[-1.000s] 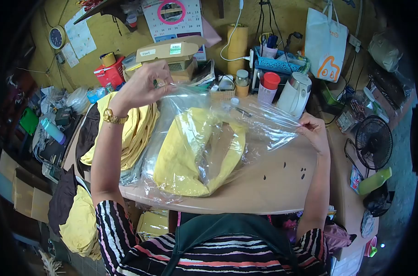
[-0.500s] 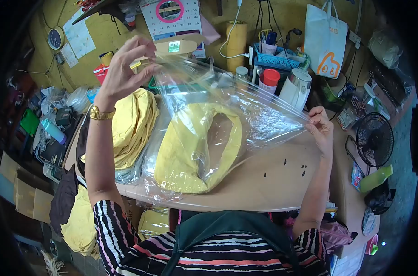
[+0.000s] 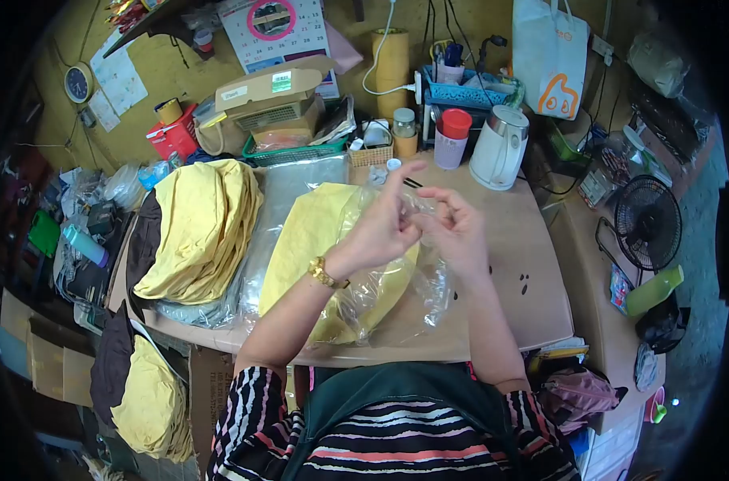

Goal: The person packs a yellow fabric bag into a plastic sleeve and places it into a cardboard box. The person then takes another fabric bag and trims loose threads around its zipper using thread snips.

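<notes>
A yellow fabric piece lies on the brown table, partly inside a clear plastic bag. Over it, my left hand, with a gold watch at the wrist, has its index finger raised and the other fingers closed near the thumb. My right hand meets it at the fingertips, its thumb and fingers pinched; what lies between the fingertips is too small to name. A flat stack of clear plastic lies behind and left of the fabric.
Folded yellow cloths are piled at the left of the table. At the back stand a white kettle, a red-lidded cup and a green basket. A black fan is at the right.
My hands were wide apart, stretching the bag's plastic upward; they have come together over the fabric. The plastic has dropped and folded in. The view has shifted slightly.
</notes>
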{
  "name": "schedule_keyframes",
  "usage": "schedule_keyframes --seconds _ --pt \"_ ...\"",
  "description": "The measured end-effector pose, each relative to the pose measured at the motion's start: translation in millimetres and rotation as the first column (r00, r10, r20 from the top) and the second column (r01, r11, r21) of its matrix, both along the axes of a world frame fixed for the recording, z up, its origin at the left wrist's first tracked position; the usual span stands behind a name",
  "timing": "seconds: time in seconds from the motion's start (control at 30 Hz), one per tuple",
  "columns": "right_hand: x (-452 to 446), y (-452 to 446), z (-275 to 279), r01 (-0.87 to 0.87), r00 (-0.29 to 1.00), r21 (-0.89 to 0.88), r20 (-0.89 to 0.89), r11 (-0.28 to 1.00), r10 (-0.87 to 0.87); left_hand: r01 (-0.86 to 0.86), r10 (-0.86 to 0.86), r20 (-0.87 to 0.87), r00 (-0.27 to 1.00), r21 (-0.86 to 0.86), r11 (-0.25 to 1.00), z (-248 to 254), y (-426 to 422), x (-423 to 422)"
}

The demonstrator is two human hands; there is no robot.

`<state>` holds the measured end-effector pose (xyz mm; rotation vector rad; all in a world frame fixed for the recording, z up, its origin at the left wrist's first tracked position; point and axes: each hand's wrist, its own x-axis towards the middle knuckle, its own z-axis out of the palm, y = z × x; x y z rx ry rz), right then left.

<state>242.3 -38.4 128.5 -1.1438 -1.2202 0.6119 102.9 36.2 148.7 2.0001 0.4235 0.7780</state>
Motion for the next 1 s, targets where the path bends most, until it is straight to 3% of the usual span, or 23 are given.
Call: schedule_keyframes --seconds 0.1,0.17,0.2,0.27,0.3,0.33,0.37,0.4,0.43,0.5,0.53,0.6,0.63,0.67,0.7,0.73,0.77,0.8,0.83,0.87,0.9,0.93,1.0 --pt "-6.1 12.1 -16.1 -0.075 0.988 0.085 -0.131 0.994 0.085 -0.006 -0.008 0.158 0.987 0.088 0.996 -22.8 -5.4 11.9" --pt "-0.6 11.6 -19.2 -0.015 0.994 0.103 -0.108 0.995 0.026 -0.057 0.059 0.022 0.998 -0.102 0.993 -15.3 -7.7 5.2" --pt "4.7 11.1 -20.4 0.037 0.996 0.123 -0.079 0.992 -0.028 -0.050 0.052 0.022 0.998 -0.103 0.993 -18.9 -6.0 0.7" --pt "26.7 18.3 -32.5 0.082 0.995 0.086 -0.059 0.993 -0.077 -0.084 0.044 0.122 0.992 0.346 0.934 -28.6 -1.7 -10.7" --pt "31.0 18.7 -32.8 0.119 0.992 0.047 -0.039 0.992 -0.117 -0.076 0.037 0.119 0.992 0.345 0.936 -27.4 -3.0 -15.3" --pt "30.4 16.9 -33.8 0.125 0.992 0.042 -0.041 0.991 -0.123 0.013 0.028 -0.088 0.996 0.432 0.902 -24.6 -6.4 -20.2" --pt "27.3 14.9 -32.8 0.237 0.967 0.052 0.083 0.970 -0.241 0.115 0.039 -0.290 0.956 0.496 0.861 -23.9 -9.0 -22.3" --pt "21.8 13.0 -27.9 0.340 0.915 0.077 0.205 0.937 -0.349 0.115 0.038 -0.289 0.956 0.492 0.863 -25.4 -10.6 -21.4" --pt "12.5 10.6 -22.8 0.338 0.915 0.078 0.206 0.938 -0.347 0.077 0.062 -0.281 0.958 0.457 0.886 -25.6 -11.1 -19.5" --pt "-6.4 1.0 -15.2 0.330 0.790 0.607 0.242 0.723 -0.563 0.038 0.089 -0.275 0.957 0.424 0.905 -26.1 -13.7 -14.5" --pt "-7.9 -3.7 -12.8 0.333 0.790 0.606 0.240 0.723 -0.564 0.003 0.096 -0.172 0.980 0.500 0.866 -27.4 -18.0 -11.6" --pt "-9.6 -12.4 -11.8 0.213 0.699 0.222 0.646 0.952 -0.307 -0.031 0.086 -0.072 0.994 0.563 0.826 -27.8 -23.4 -13.3" --pt "-7.0 -11.8 -12.0 0.218 0.699 0.217 0.645 0.952 -0.307 -0.006 0.156 -0.164 0.974 0.671 0.742 -25.9 -24.8 -17.7" --pt "-1.7 -7.0 -10.4 0.217 0.710 0.026 0.682 0.976 -0.176 0.033 0.236 -0.240 0.942 0.765 0.644 -24.5 -25.7 -19.7" --pt "2.7 -3.0 -9.8 0.212 0.720 -0.165 0.693 0.963 -0.040 0.037 0.232 -0.241 0.942 0.764 0.644 -25.1 -28.6 -19.7" --pt "5.3 -1.2 -12.3 0.214 0.721 -0.166 0.692 0.963 -0.041 -0.047 0.395 -0.193 0.898 0.851 0.522 -26.9 -33.3 -19.7" --pt "7.3 0.6 -16.7 0.143 0.811 -0.154 0.584 0.978 -0.027 -0.112 0.542 -0.123 0.831 0.918 0.380 -28.6 -36.7 -19.3" --pt "8.8 2.5 -20.7 0.073 0.885 -0.131 0.465 0.989 -0.003 -0.111 0.542 -0.125 0.831 0.917 0.382 -32.7 -36.3 -17.6" --pt "10.0 4.8 -23.3 0.071 0.886 -0.133 0.464 0.989 -0.001 -0.194 0.562 -0.048 0.826 0.911 0.363 -40.3 -33.9 -15.2" --pt "11.1 7.3 -25.5 -0.123 0.957 -0.193 0.238 0.973 0.168 -0.276 0.580 0.030 0.814 0.899 0.341 -47.4 -31.3 -14.1" --pt "12.8 9.8 -26.5 -0.319 0.946 -0.202 -0.006 0.926 0.325 -0.274 0.579 0.029 0.815 0.900 0.340 -53.2 -28.6 -13.8" --pt "16.4 11.2 -27.4 -0.319 0.946 -0.202 -0.008 0.926 0.324 -0.323 0.536 0.105 0.838 0.887 0.331 -59.3 -26.7 -14.0" --pt "22.2 12.1 -27.0 -0.520 0.854 -0.244 -0.124 0.818 0.506 -0.370 0.488 0.181 0.854 0.870 0.325 -63.7 -24.1 -14.4"
